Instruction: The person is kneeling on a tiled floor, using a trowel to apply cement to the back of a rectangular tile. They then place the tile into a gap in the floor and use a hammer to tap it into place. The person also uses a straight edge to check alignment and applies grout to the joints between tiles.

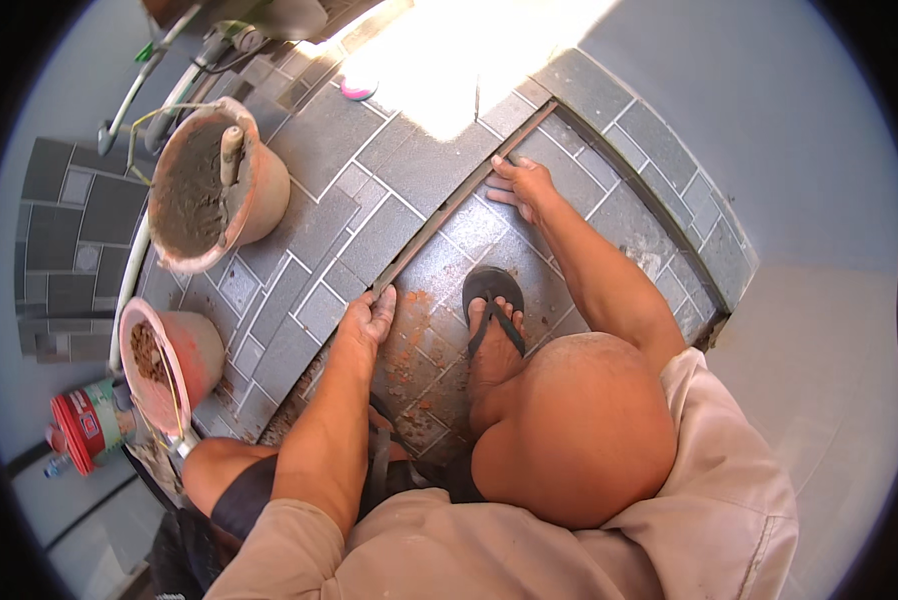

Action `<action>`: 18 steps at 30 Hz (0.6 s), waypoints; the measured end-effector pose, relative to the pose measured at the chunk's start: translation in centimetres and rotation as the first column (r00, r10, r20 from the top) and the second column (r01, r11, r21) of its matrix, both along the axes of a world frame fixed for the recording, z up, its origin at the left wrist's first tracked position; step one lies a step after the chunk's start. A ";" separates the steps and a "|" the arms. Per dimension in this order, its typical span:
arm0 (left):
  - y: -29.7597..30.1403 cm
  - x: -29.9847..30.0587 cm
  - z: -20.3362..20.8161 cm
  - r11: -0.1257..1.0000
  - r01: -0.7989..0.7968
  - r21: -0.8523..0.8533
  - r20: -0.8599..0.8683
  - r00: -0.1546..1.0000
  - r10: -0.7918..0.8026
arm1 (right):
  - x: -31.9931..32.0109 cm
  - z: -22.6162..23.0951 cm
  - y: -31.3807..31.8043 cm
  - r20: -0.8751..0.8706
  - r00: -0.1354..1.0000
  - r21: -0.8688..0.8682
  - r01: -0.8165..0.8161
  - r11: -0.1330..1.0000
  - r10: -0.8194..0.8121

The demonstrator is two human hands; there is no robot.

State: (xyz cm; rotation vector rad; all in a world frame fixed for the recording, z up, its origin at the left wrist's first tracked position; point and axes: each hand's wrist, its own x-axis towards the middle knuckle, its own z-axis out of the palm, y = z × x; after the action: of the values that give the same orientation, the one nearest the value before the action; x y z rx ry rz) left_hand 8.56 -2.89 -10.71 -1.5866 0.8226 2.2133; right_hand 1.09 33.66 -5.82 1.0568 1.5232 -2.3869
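Observation:
A long, thin, straight strip [445,214] runs diagonally along the edge of the grey tiles [389,235]; I cannot tell whether it is metal or wood. My left hand [367,318] is closed on its near end, thumb and fingers pinching it. Farther along, my right hand [524,185] grips the strip between thumb and forefinger, its other fingers stretched out beneath. Below the strip lies a lower tiled patch, with reddish crumbs [414,345] scattered near my left hand. My sandalled foot [494,310] rests there between my arms.
At the left stands a bucket [269,195] of grey mortar with a wooden-looking handle [232,155] sticking up. A second bucket [197,350] nearby holds brown rubble. Behind it is a red and green container [79,430]. A raised edge [649,190] curves along the right, before a grey wall [769,130].

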 end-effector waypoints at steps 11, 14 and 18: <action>-0.7 -1.6 -1.8 0.992 -0.004 -0.128 0.005 1.000 0.005 | 8.6 1.0 3.9 -0.051 0.997 0.199 -0.051 0.979 0.062; 1.6 -1.6 -0.7 0.993 -0.022 -0.114 -0.007 1.000 0.021 | 8.3 -0.5 6.3 -0.113 0.992 0.192 -0.029 0.981 0.052; 3.2 -1.4 1.1 0.987 -0.113 -0.115 -0.002 0.993 0.114 | 4.3 -0.6 4.5 -0.140 0.983 0.182 -0.093 0.979 0.120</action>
State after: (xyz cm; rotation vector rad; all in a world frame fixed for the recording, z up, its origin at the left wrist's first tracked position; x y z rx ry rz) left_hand 7.18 0.34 -9.61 -1.7321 0.8938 2.2759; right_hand 5.40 38.20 -6.41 0.8161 1.8196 -2.3413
